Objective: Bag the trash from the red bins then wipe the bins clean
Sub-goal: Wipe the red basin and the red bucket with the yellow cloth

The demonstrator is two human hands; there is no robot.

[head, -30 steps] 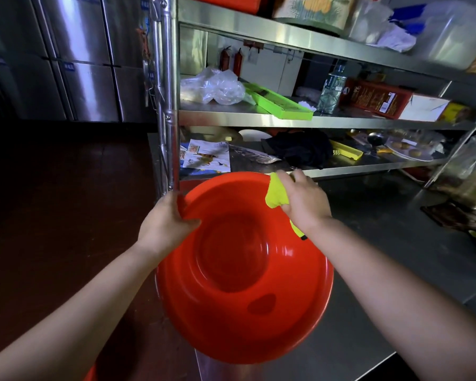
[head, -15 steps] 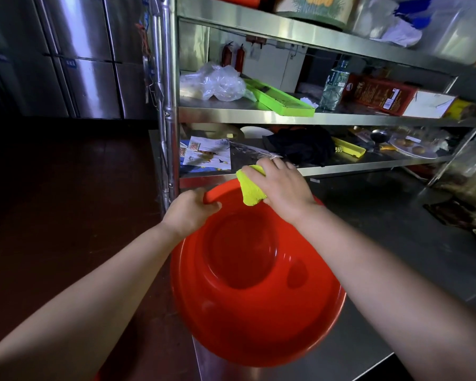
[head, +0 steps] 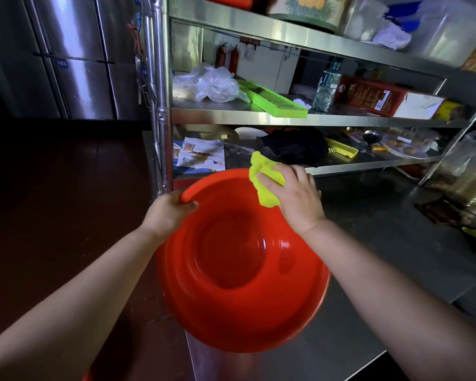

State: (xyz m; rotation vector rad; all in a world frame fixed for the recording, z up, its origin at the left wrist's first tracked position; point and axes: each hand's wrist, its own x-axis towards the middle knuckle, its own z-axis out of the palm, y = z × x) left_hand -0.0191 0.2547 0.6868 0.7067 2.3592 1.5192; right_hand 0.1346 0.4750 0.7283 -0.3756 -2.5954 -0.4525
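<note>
A round red bin [head: 239,306] is tilted with its mouth toward me, held above the corner of a steel table. My left hand [head: 169,211] grips its far left rim, thumb inside. My right hand [head: 294,195] holds a bunched yellow-green cloth [head: 264,178] and presses it against the bin's upper inner wall near the far rim. The bin's inside looks bare, with a glossy sheen at the bottom.
The steel table [head: 390,251] runs right under a steel shelf rack [head: 160,105]. The rack holds a clear plastic bag [head: 208,83], a green tray [head: 272,100], a water bottle [head: 326,88], boxes, papers and a dark cloth. Steel cabinets [head: 77,56] and dark floor lie left.
My right hand has slid the cloth along the bin's upper rim, first leftward, then back right. The bin has shifted slightly right and my left hand has regripped the rim.
</note>
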